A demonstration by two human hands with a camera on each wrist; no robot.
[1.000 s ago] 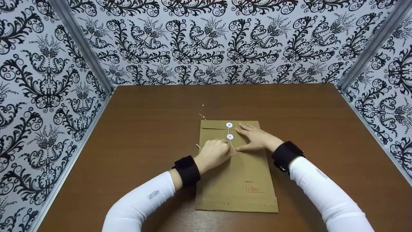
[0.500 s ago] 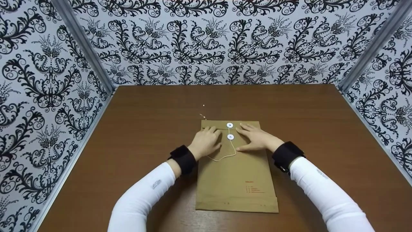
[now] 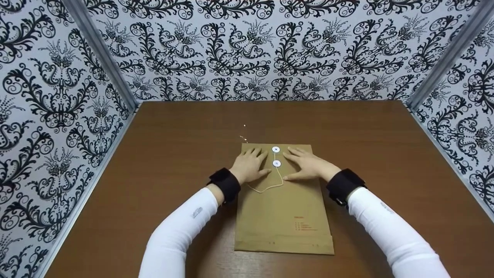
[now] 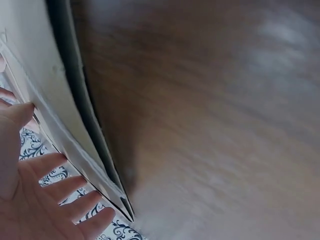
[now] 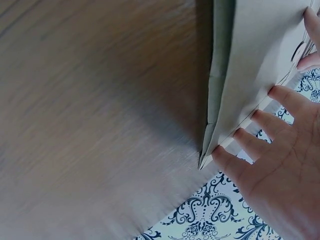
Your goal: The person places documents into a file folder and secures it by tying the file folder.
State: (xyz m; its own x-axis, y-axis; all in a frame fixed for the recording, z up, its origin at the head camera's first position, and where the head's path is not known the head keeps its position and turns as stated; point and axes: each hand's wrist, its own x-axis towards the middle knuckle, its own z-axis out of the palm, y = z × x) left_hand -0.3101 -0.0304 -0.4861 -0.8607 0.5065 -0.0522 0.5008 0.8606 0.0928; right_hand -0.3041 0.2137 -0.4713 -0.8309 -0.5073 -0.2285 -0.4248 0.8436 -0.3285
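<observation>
A brown paper envelope lies flat on the table with its flap folded down at the far end. Two white round buttons, the upper one on the flap and the lower one below it, are joined by a pale string. The string's loose length curves left toward my left wrist. With fingers spread, my left hand rests on the envelope's upper left part. My right hand rests on the upper right, its fingers straight and spread in the right wrist view too. Neither hand holds anything.
The brown wooden table extends around the envelope. Small white bits lie just beyond its far left corner. Patterned walls with grey corner posts enclose the back and sides.
My left hand has let go of the string, moved up and left, and flattened onto the envelope. The string now lies slack across the paper. My right hand has stayed in place.
</observation>
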